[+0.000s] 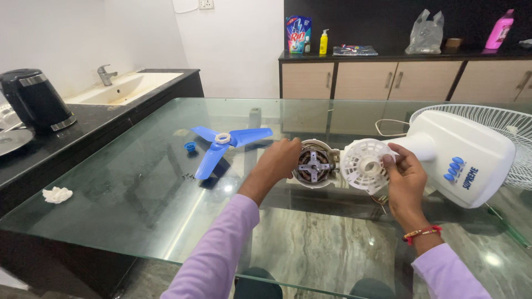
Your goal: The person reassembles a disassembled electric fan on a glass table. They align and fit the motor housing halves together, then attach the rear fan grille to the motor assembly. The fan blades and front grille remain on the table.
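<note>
Left hand: my left hand (pixel 280 160) reaches out over the glass counter (pixel 138 194), its fingers (pixel 292 148) curled onto the rim of the fan motor (pixel 313 165), grasping it at its left edge.
Right hand: my right hand (pixel 405 178) has its fingers clenched on the white vented motor cover (pixel 363 165), thumb on its face and the other fingers behind its right edge.
Fan motor: it sits between my two hands, its open face turned toward me, with metal windings and a grey cross-shaped piece at the middle; it touches the vented cover on its right.
Motor cover: round, white and slotted, held upright just right of the motor and just in front of the white fan body (pixel 460 155).
Fan body: it lies on the counter behind and right of my right hand, with the white wire guard (pixel 499 124) beyond it.
Wires: a few thin coloured wires (pixel 381 200) hang below the cover, close under my right hand.
Blade: the blue three-bladed fan blade (pixel 221 145) lies flat on the counter, left of my left hand and apart from it.
Small parts: a blue cap (pixel 190 147) lies just left of the blade, and a cluster of small dark screws (pixel 188 176) near the blade's lower tip.
Wrist: a red thread band (pixel 422 233) circles my right wrist.
Far left: a black kettle (pixel 36 99) stands on the dark side ledge, well away from both hands.
</note>
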